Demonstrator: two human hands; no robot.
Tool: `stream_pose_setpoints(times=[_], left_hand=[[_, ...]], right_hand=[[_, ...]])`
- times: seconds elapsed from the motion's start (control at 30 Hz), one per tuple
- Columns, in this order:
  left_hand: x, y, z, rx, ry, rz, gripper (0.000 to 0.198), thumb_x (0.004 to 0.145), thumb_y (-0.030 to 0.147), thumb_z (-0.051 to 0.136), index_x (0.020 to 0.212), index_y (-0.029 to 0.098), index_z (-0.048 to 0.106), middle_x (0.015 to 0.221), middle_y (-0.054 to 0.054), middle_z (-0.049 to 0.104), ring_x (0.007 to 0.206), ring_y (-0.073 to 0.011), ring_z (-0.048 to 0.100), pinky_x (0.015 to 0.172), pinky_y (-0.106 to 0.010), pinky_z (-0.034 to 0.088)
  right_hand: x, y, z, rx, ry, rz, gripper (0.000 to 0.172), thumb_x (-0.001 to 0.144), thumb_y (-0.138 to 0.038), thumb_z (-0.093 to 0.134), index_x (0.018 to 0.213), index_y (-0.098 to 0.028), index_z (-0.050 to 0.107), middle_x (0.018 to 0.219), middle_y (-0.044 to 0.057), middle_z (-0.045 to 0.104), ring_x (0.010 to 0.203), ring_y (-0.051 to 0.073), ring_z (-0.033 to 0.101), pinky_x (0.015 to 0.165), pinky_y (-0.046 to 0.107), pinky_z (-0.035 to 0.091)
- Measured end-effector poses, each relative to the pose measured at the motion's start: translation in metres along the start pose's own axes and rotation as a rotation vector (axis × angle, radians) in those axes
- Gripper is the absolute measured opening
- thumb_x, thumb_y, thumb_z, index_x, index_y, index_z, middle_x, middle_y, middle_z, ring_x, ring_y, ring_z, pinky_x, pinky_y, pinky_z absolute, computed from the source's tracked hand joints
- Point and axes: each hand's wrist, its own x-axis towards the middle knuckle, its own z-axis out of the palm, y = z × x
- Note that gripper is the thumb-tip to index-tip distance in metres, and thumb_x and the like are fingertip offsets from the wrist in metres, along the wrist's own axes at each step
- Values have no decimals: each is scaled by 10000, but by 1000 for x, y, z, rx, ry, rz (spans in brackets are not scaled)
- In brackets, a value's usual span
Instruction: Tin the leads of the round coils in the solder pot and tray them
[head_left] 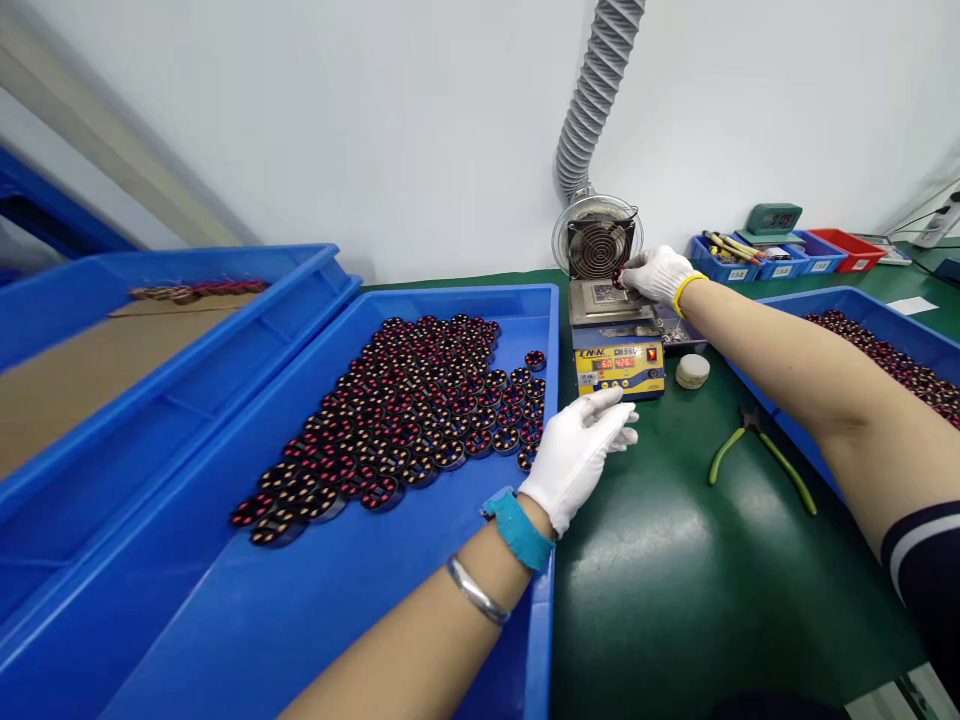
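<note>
White-gloved, my right hand [658,275] pinches a small round black-and-red part [618,278] above the metal plate of a solder pot [619,370], whose front shows red digits. Also gloved, my left hand [576,450] hovers over the right rim of a blue tray [553,400], just in front of the pot; its fingers are stretched out and nothing shows in them. Many round black parts [405,400] with red or tan spots lie in that tray.
Green-handled pliers [759,440] and a round whitish block [692,371] lie on the green table [675,570]. Behind the pot stands a fan [600,248] under a grey hose [592,100]. Another parts tray [847,295] is at right, small bins [847,248] behind; a blue crate [300,290] stands left.
</note>
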Motion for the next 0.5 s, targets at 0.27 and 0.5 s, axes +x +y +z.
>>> stream_pose_setpoints(times=[0.27, 0.5], left_hand=[[1, -2, 0, -17, -35, -19, 361, 772, 267, 677, 1083, 96, 610, 838, -66, 682, 641, -114, 638, 645, -265, 511], [1, -3, 0, 4, -40, -41, 357, 774, 262, 680, 1080, 91, 610, 841, -71, 680, 638, -114, 639, 646, -264, 499]], right_hand=[[5, 1, 0, -160, 7, -77, 228, 791, -314, 587, 921, -177, 713, 834, 63, 668, 789, 199, 618, 727, 285, 483], [3, 0, 3, -206, 31, -81, 268, 804, -344, 572, 975, -182, 698, 921, 81, 664, 856, 222, 617, 759, 299, 476]])
